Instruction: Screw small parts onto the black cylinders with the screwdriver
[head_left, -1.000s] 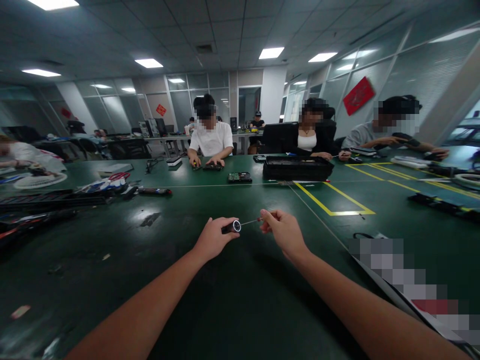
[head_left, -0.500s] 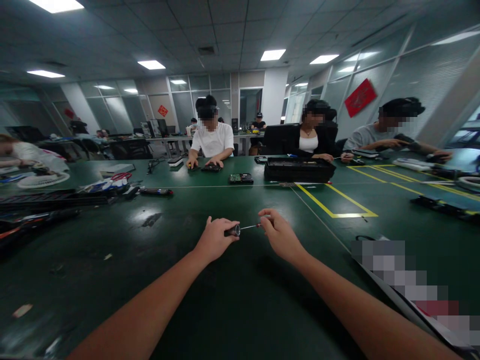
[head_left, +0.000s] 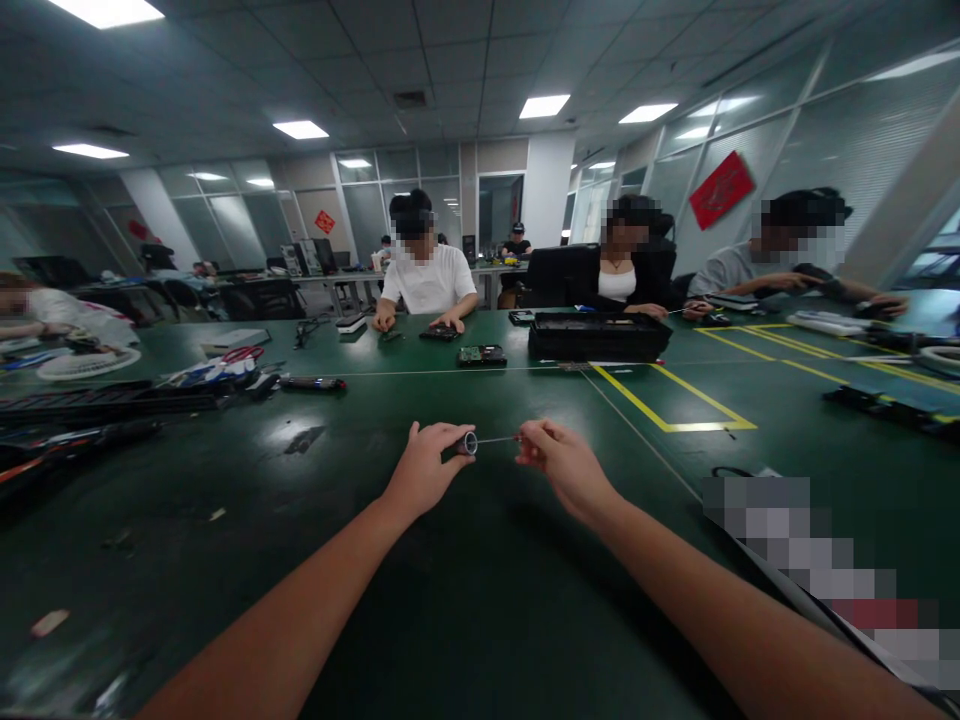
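My left hand (head_left: 424, 468) is closed round a short dark cylinder with a silver ring at its end (head_left: 468, 443). A thin metal rod (head_left: 495, 439) runs from that end toward my right hand (head_left: 564, 462), which pinches the rod's far tip. Both hands hover just above the green table (head_left: 465, 600), near its middle, with both forearms stretched out in front of me.
A black tray (head_left: 596, 337) and a small circuit board (head_left: 481, 355) lie further back. Yellow tape marks (head_left: 667, 405) run on the right. Cables and tools (head_left: 217, 372) clutter the left side. Three people sit across the table working. A blurred object (head_left: 825, 560) lies at the near right.
Both hands have shifted slightly upward and away, still holding the cylinder and the rod. The person in the white shirt across the table has moved their hands.
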